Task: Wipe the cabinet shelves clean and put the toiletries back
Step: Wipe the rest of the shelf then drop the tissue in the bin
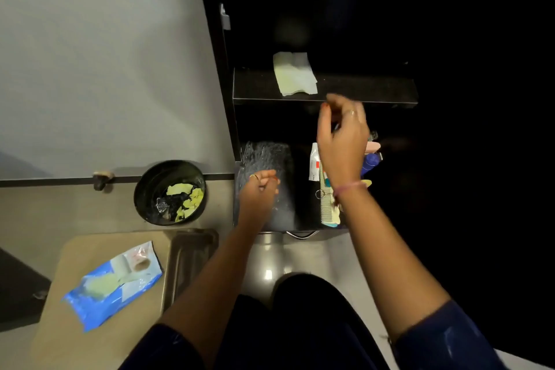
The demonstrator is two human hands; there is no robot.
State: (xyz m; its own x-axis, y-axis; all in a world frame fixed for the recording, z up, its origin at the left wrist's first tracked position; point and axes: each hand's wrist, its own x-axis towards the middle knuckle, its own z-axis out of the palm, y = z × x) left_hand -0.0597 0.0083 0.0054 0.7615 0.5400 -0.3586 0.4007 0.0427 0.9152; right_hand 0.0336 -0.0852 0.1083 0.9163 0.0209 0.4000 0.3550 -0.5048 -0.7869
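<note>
A dark open cabinet fills the upper right. A pale yellow-green wipe [295, 73] lies on its black upper shelf [375, 90], hanging slightly over the front edge. My right hand [342, 135] is raised just below that shelf's edge, blurred, fingers loosely curled; nothing shows in it. On the lower level lie a white tube [314, 162], a cream comb [326, 204], a blue bottle [371, 161] and a pink item [373, 146]. My left hand [260, 189] rests on a crinkled clear plastic bag [267, 159], fingers bent, pinching it.
A black bin [170, 192] with crumpled used wipes stands on the floor left of the cabinet. A blue wipes pack [114, 284] lies on a beige stool top [60, 264]. A metal tray [187, 258] leans beside it. My knees are at bottom centre.
</note>
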